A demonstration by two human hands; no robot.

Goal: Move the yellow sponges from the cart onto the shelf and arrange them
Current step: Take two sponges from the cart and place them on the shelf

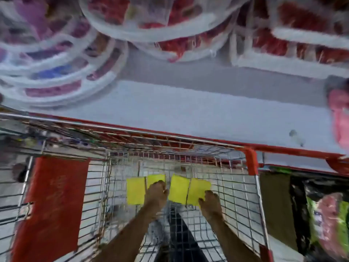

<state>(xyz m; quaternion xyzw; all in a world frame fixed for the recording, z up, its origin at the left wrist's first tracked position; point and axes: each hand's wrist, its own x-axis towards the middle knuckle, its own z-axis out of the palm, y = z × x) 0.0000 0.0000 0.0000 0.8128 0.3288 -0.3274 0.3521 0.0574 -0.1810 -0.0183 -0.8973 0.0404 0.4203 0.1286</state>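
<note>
Several yellow sponges lie on the wire floor of the shopping cart (251, 159). A left pair of sponges (135, 190) sits beside a right pair of sponges (188, 190). My left hand (156, 193) rests on the left pair with its fingers curled over the inner sponge. My right hand (210, 203) grips the near corner of the right pair. Beyond the cart's far rim runs the pale shelf (198, 114), bare across its middle. The view is blurred.
White mesh covers with red and purple contents (56, 59) stand at the shelf's back left and top. A pink pack (340, 118) is at the shelf's right end. The cart's red child-seat flap (54, 201) is at left; bagged goods (328, 220) lie at lower right.
</note>
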